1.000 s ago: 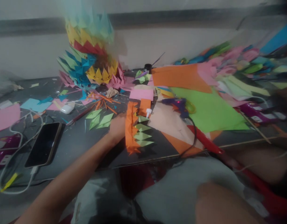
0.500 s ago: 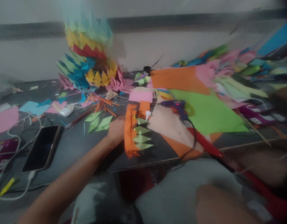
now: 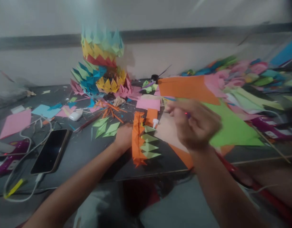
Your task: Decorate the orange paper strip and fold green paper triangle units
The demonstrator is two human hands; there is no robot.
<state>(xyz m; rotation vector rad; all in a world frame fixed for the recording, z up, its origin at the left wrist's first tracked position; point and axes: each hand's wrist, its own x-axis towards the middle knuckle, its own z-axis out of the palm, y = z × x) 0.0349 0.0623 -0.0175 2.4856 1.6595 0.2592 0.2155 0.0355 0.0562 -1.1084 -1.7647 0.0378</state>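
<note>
My left hand (image 3: 124, 136) holds an upright folded-paper piece (image 3: 138, 139) near the table's front edge; its fingers are hidden behind it. Orange folds make up its base, and several pale green points stick out to the right. My right hand (image 3: 195, 125) is curled over the glue gun (image 3: 188, 115), whose red light shows between the fingers; the rest of the gun is mostly covered. Loose green folded pieces (image 3: 112, 129) lie left of my left hand. Beside the orange folds are a small white nozzle-shaped cap (image 3: 155, 123) and an orange paper piece (image 3: 151, 116).
A tall multicoloured folded-paper model (image 3: 100, 66) stands at the back. Orange (image 3: 188, 88) and green sheets (image 3: 236, 133) lie to the right, with a heap of coloured paper (image 3: 252, 71) beyond. A phone (image 3: 50, 152) on a white cable lies at left, near a purple box-like item (image 3: 15, 158).
My right hand has come up from over my lap and closed around the glue gun, which lay on the papers. My left hand stays at the folded-paper piece. The view has shifted slightly.
</note>
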